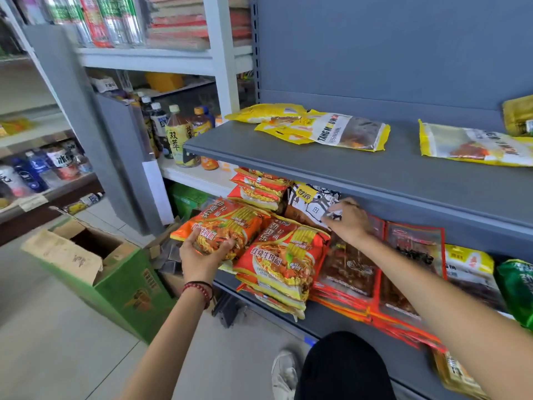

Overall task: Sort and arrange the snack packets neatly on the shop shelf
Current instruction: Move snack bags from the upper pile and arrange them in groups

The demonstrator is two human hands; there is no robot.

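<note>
Right now our left hand [206, 252] grips an orange noodle packet [222, 226] by the left end of the lower shelf [331, 321], while our right hand [350, 220] pinches a black-and-white packet [311, 202] tucked at the back under the upper shelf [317, 168]. We judge the main risk to be the noodle stack [282, 261] between them. It overhangs the front edge, so tugging the back packet out could slide slick wrappers onto the floor [57, 327]. The red packets [352, 269] beside it lie fanned and could follow.
</note>
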